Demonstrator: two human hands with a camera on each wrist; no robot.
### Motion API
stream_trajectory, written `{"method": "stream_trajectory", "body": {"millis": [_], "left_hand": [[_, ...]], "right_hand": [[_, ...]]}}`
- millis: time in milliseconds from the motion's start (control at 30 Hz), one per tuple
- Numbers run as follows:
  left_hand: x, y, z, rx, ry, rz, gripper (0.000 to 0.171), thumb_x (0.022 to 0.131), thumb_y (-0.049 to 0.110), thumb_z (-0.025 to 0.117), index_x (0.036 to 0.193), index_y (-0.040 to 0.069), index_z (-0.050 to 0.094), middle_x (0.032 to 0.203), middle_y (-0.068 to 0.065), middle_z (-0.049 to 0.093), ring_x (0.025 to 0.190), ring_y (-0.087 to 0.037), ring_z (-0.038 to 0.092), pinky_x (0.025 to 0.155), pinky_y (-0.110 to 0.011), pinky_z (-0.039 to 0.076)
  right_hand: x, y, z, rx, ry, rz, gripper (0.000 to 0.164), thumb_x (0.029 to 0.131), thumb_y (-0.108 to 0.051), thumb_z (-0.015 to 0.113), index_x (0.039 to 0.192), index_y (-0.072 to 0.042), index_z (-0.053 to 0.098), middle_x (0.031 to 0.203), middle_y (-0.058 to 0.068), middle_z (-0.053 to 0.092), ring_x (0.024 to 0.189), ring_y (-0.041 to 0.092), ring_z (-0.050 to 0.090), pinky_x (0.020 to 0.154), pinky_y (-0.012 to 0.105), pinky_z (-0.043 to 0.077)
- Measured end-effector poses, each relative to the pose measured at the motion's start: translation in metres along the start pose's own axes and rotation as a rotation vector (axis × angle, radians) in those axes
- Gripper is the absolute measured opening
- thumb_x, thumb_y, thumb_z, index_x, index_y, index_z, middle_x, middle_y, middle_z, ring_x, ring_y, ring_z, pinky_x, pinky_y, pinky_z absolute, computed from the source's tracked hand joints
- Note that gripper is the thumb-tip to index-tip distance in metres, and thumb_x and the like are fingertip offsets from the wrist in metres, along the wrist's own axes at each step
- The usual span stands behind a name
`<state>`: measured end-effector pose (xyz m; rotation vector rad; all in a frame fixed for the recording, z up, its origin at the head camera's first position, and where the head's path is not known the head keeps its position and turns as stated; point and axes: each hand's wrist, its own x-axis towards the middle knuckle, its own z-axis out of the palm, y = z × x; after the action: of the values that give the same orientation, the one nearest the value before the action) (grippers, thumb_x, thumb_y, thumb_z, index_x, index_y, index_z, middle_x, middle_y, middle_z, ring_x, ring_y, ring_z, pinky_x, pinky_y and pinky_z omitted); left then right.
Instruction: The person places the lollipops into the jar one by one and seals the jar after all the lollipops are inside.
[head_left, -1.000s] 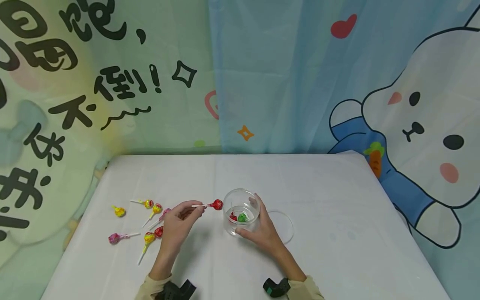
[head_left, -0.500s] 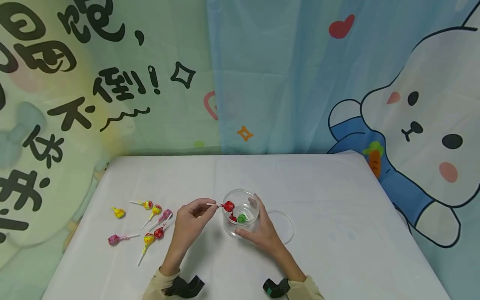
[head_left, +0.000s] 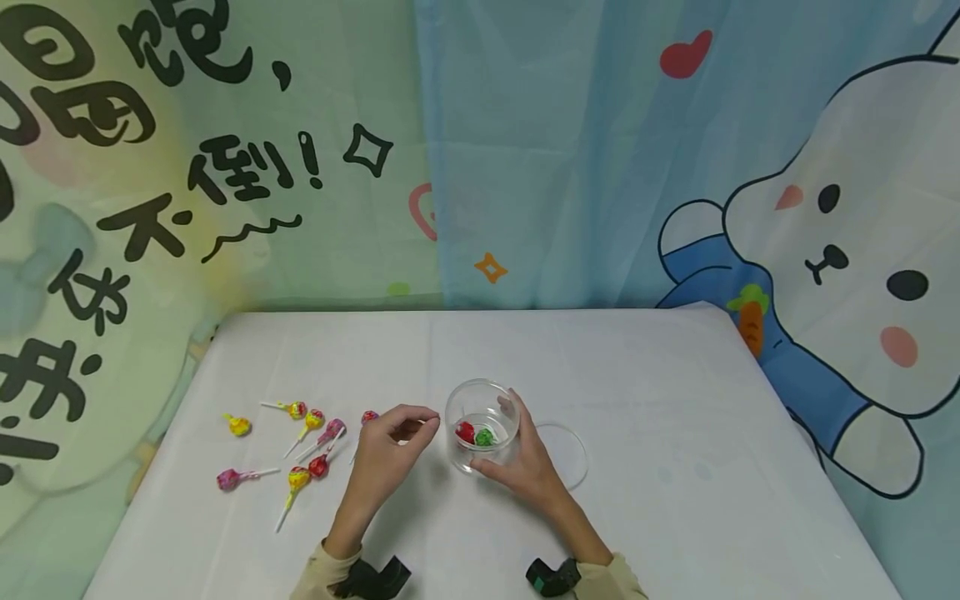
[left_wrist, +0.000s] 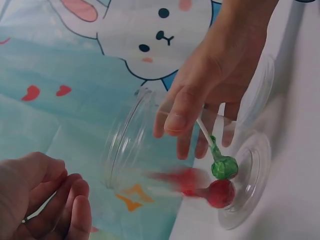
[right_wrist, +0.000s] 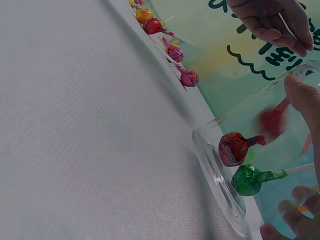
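My right hand holds a clear jar from the right, thumb in front and fingers behind. Inside the jar a green lollipop and a red lollipop sit at the bottom. Another red lollipop is blurred inside the jar, above those two. My left hand is just left of the jar's rim, fingers loosely bent and nothing between them. Part of a lollipop shows behind the left hand on the table.
On the left of the white table lie several wrapped lollipops, among them a yellow one, a purple one and a red one. A clear round lid lies right of the jar, partly behind the right hand.
The left hand brought a red lollipop rightward over the jar's mouth and let it go; it is now inside. The right hand and jar have stayed put.
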<state>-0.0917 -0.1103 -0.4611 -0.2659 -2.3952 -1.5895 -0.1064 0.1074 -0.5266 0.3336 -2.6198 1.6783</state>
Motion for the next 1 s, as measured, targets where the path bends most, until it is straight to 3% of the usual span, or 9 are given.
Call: {"method": "stream_trajectory", "body": {"millis": [300,667,800,1000], "left_hand": [[-0.014,-0.012,-0.011,-0.034,0.047,-0.089,0.007,0.085,0.021,0.075,0.093,0.020,0.073,0.090,0.004,0.073,0.077,-0.003,0.064,0.073,-0.019,0.056],[-0.037,-0.030,-0.042,-0.020,0.151,-0.330,0.010,0.083,0.017,0.077,0.092,0.016,0.074,0.084,-0.005,0.074,0.070,-0.007,0.066,0.064,-0.017,0.054],[-0.047,-0.039,-0.055,-0.018,0.188,-0.379,0.011,0.084,0.016,0.076,0.093,0.011,0.074,0.083,-0.011,0.074,0.070,-0.013,0.068,0.063,-0.016,0.054],[-0.059,-0.050,-0.071,0.022,0.245,-0.435,0.017,0.085,0.018,0.075,0.097,0.007,0.074,0.080,-0.002,0.073,0.069,-0.005,0.067,0.064,-0.014,0.053]], "right_hand": [[-0.001,-0.003,0.001,-0.004,0.002,0.038,0.108,0.071,-0.032,0.085,0.154,-0.016,0.017,0.152,0.014,0.039,0.139,0.035,0.039,0.113,0.062,0.029],[0.000,-0.002,0.000,0.010,-0.006,0.012,0.110,0.071,-0.031,0.085,0.154,-0.016,0.015,0.152,0.013,0.038,0.140,0.036,0.038,0.113,0.063,0.028],[-0.001,-0.003,0.000,0.009,-0.009,0.024,0.110,0.071,-0.033,0.085,0.154,-0.017,0.015,0.153,0.012,0.038,0.140,0.035,0.038,0.113,0.063,0.029],[0.000,-0.002,-0.001,0.014,-0.007,0.020,0.111,0.070,-0.033,0.085,0.154,-0.017,0.015,0.152,0.012,0.038,0.140,0.034,0.038,0.114,0.061,0.028]]}}
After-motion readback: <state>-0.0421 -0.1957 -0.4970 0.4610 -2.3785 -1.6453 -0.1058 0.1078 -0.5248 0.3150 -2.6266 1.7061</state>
